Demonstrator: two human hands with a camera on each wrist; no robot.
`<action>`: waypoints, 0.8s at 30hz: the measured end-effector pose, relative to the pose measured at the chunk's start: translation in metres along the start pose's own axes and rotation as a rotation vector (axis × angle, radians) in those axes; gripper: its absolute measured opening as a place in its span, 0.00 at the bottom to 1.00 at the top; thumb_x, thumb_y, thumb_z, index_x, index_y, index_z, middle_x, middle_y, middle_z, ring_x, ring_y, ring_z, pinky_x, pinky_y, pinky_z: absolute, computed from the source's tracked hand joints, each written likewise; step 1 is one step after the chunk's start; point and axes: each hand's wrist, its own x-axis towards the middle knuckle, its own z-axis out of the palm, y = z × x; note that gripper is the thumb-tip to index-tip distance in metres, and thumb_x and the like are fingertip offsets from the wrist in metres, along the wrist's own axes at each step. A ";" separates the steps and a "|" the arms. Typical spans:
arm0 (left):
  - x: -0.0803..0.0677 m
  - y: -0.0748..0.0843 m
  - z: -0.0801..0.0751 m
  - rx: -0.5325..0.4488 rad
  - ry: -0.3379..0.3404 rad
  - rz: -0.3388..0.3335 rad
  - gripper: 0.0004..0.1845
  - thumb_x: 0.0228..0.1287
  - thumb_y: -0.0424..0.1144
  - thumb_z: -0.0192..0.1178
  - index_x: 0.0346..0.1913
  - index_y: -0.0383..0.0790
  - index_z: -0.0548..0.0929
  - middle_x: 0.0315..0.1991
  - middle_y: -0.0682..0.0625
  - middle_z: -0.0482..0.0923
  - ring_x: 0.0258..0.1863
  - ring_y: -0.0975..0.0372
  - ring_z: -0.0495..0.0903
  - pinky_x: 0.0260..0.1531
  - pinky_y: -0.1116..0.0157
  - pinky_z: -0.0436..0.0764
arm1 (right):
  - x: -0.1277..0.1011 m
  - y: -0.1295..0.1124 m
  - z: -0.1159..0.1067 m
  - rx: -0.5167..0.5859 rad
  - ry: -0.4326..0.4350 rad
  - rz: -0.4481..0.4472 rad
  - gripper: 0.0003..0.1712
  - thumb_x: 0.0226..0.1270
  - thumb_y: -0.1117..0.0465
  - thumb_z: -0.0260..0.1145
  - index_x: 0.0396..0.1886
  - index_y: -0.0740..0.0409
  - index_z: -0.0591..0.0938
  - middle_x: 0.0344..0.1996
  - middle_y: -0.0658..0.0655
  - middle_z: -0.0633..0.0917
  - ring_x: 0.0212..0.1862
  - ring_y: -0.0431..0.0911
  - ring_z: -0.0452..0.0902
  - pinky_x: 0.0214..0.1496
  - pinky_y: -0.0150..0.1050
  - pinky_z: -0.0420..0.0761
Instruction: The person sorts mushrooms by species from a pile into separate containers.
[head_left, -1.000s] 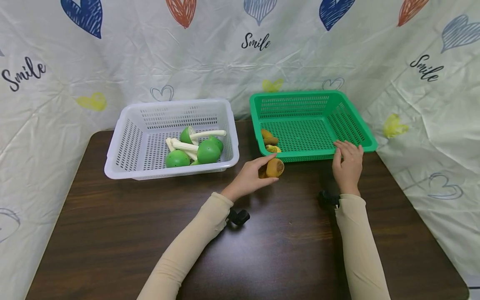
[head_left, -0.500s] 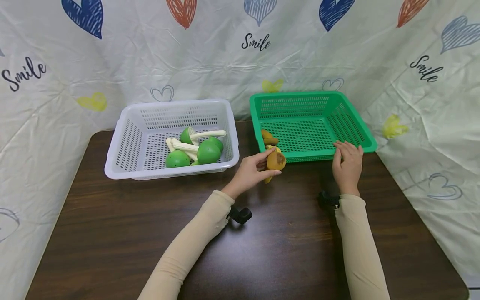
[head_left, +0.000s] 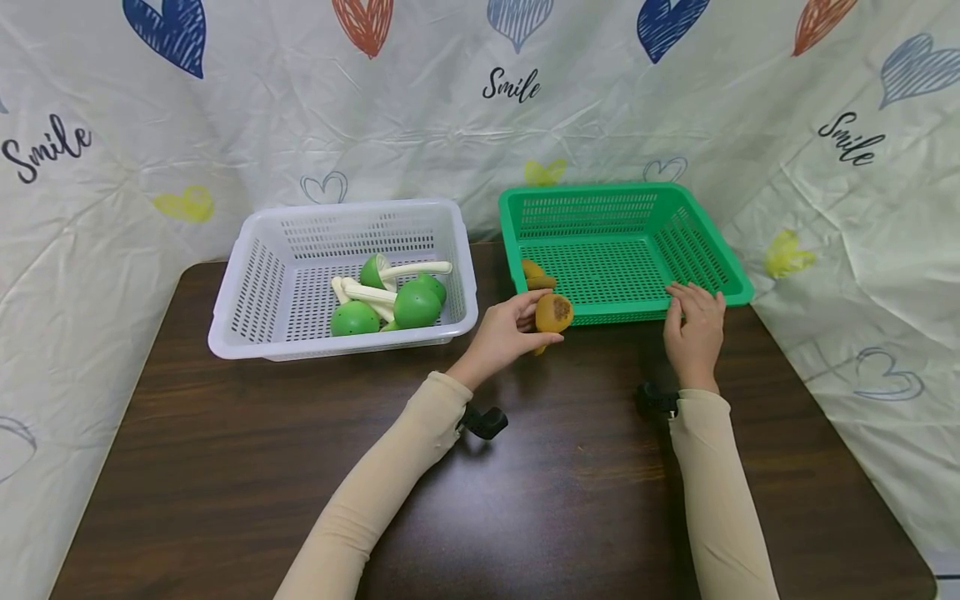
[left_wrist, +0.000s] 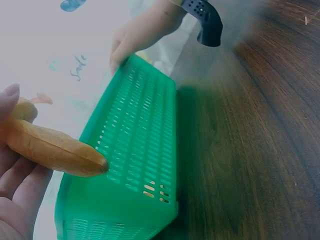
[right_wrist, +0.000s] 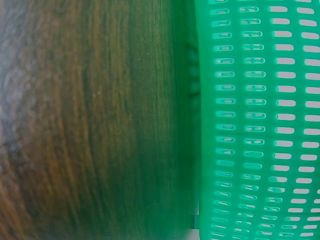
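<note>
Left hand (head_left: 504,332) pinches the brown mushroom (head_left: 552,313), now lifted off the surface (head_left: 225,467) to the green basket (head_left: 628,193)'s near-left corner, nearly over its rim; right hand (head_left: 696,327), fingers relaxed, steadies the near edge.

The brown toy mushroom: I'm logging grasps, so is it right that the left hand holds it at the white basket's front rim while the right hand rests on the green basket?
Not quite. The head view shows the left hand holding the brown toy mushroom at the green slotted plastic basket's front rim, not the white slotted plastic basket's. The right hand does rest on the green one.
</note>
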 end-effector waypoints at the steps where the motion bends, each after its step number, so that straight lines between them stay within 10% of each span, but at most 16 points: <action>1: 0.000 0.001 0.000 0.003 0.002 -0.001 0.35 0.51 0.36 0.72 0.63 0.40 0.72 0.53 0.46 0.80 0.51 0.64 0.79 0.45 0.71 0.78 | 0.000 0.000 0.000 0.001 -0.001 0.001 0.17 0.70 0.66 0.51 0.46 0.69 0.83 0.48 0.67 0.82 0.59 0.62 0.69 0.70 0.56 0.46; 24: 0.007 0.005 0.002 -0.013 0.080 0.078 0.31 0.53 0.30 0.69 0.61 0.37 0.72 0.55 0.42 0.78 0.53 0.59 0.78 0.51 0.71 0.75 | 0.000 0.002 0.001 -0.007 0.003 -0.009 0.18 0.71 0.64 0.50 0.44 0.70 0.83 0.47 0.67 0.82 0.58 0.63 0.70 0.71 0.55 0.45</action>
